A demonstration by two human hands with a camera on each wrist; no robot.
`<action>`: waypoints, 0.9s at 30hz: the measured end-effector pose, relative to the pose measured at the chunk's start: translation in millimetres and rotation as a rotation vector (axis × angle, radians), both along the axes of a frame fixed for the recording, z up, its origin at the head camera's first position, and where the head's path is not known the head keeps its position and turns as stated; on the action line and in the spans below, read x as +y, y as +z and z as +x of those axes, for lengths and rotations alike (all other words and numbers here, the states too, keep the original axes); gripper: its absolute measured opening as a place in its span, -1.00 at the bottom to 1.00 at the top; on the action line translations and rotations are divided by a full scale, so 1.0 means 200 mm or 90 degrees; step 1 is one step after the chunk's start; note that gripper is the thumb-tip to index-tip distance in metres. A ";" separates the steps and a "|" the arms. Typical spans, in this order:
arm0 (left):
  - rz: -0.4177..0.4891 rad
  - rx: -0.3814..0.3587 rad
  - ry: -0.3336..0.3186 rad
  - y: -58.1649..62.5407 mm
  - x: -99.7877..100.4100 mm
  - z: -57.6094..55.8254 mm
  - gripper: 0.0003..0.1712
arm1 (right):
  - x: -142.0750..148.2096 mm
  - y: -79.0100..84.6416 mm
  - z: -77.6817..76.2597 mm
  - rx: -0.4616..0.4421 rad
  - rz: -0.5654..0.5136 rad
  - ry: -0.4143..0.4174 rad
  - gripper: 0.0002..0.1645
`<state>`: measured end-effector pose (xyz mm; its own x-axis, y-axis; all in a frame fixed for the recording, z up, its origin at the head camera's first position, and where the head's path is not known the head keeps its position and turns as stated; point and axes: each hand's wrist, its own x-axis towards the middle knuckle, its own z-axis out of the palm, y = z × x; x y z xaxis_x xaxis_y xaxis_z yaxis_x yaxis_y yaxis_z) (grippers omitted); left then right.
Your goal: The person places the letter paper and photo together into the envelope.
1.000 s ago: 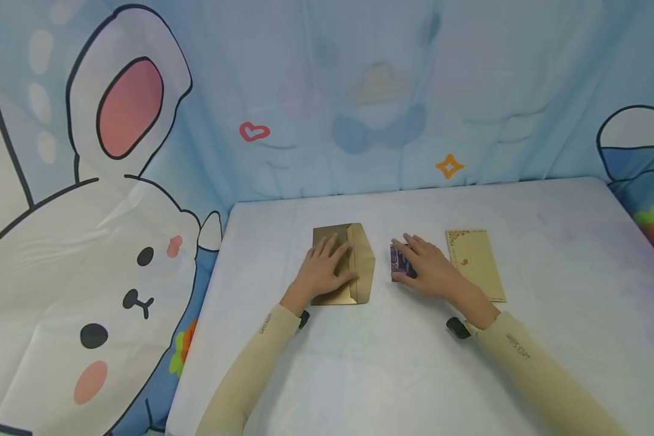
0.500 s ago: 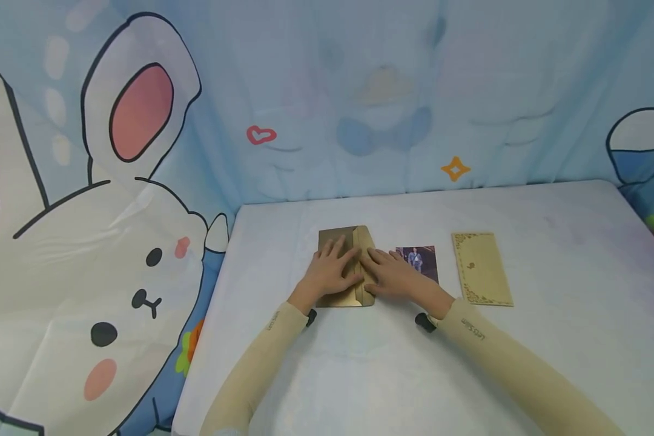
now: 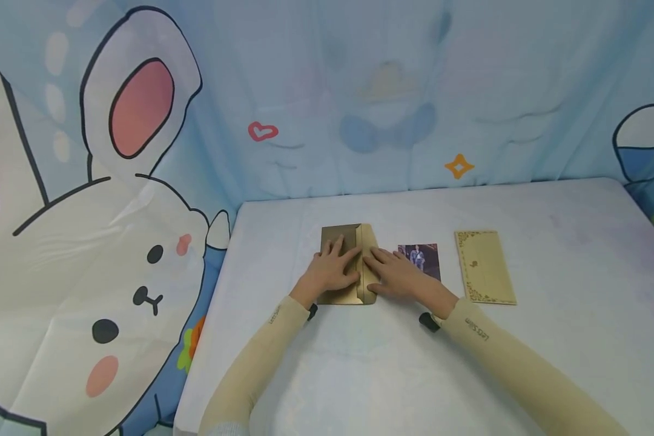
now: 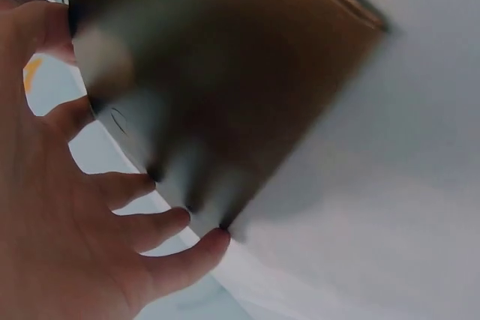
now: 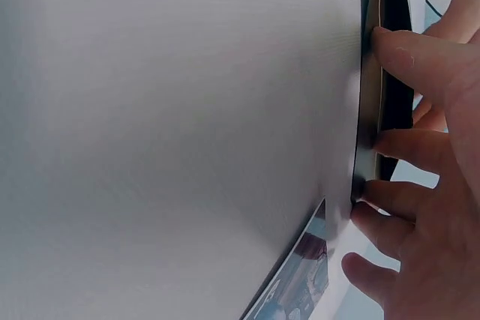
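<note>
A gold envelope [image 3: 338, 296] lies on the white table with its pointed flap [image 3: 367, 235] unfolded to the right. My left hand [image 3: 327, 270] rests on the envelope's body, fingers spread; in the left wrist view its fingertips touch the shiny surface [image 4: 225, 88]. From the other side, my right hand [image 3: 396, 277] has its fingertips on the flap, fingers extended. The right wrist view shows a dark gap [image 5: 397, 91] along the envelope beside those fingers. Partly covered by the right hand is a small photo [image 3: 427, 259] of a person in a light outfit.
To the right of the photo lies a pale gold card or envelope [image 3: 486, 268] with ornate printed corners. The white-covered table [image 3: 567, 339] ends at the back against a blue curtain [image 3: 305, 72] printed with cartoon figures.
My right hand has moved left from the photo onto the envelope's flap, uncovering more of the photo. My left hand has stayed on the envelope. The view has shifted slightly.
</note>
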<state>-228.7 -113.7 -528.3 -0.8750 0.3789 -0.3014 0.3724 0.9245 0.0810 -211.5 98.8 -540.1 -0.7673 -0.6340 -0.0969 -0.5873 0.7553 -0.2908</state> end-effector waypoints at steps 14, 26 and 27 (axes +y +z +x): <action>-0.009 -0.061 -0.138 0.09 -0.13 -0.07 0.27 | 0.01 -0.02 0.00 0.017 -0.003 0.010 -0.12; 0.002 -0.069 -0.170 0.09 -0.16 -0.10 0.37 | 0.00 -0.01 0.00 -0.001 -0.012 0.001 -0.11; 0.003 -0.070 -0.171 0.09 -0.16 -0.11 0.37 | 0.00 -0.01 0.00 -0.001 -0.011 0.000 -0.11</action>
<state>-250.0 -146.4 -510.4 -0.7053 0.5944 -0.3864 0.5931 0.7933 0.1377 -212.1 99.2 -541.4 -0.7668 -0.6361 -0.0864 -0.5875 0.7496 -0.3048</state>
